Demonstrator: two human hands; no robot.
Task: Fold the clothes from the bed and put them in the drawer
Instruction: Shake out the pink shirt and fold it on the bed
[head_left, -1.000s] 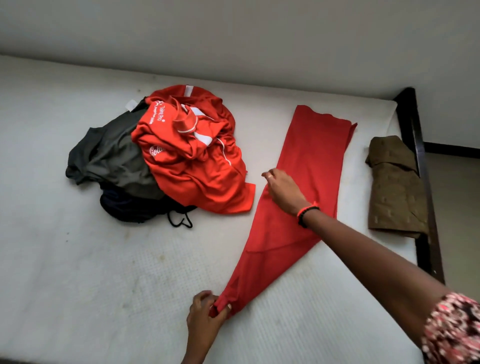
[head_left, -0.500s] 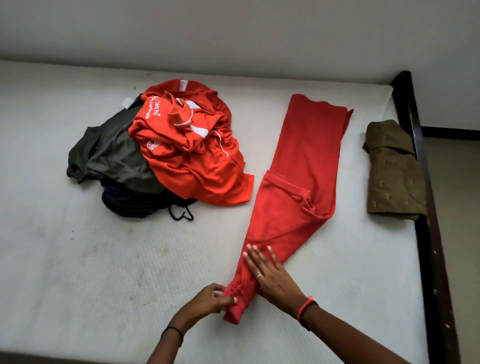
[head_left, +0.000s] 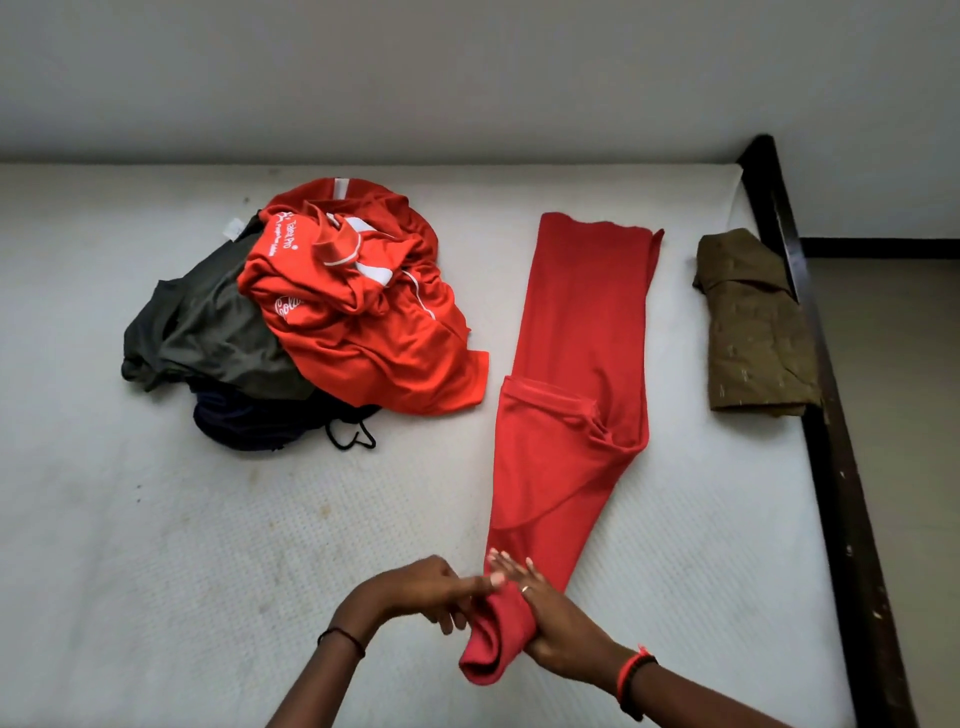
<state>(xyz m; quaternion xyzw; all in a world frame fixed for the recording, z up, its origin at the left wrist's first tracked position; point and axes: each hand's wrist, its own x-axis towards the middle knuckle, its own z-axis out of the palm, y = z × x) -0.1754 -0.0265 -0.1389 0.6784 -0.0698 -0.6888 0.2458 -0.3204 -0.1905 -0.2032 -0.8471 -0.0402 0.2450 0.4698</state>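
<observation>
1. Grip sits at the near end of the red garment (head_left: 574, 338). The left hand (head_left: 431, 592) has its fingers curled against the hem's left side and seems to pinch it, though the contact is partly hidden. The right hand (head_left: 545, 618) lies on top with fingers straight, pressing the cloth flat and clasping nothing.
2. Between the two hands the hem is lifted into a small curl, just off the bed (head_left: 156, 519).
3. From that grip the whole garment lies away from the person. Its long axis runs from close to the bed's near edge towards the far edge, leaning a little towards the far right corner. The narrow end is at the hands and the wide end is farthest off. A flap already lies doubled over across the middle.
4. Judgement: the coming fold probably carries the near end forward along that axis, onto the middle. The right hand lies on the axis and the left just beside it, so neither has to reach.
5. An orange-red jersey (head_left: 363, 322) tops a heap near the far left part of the bed, just beside the garment's middle but apparently not touching it.
6. A folded olive garment (head_left: 753, 332) rests by the right edge, against the dark bed frame (head_left: 831, 415), apart from the fold's path.
</observation>
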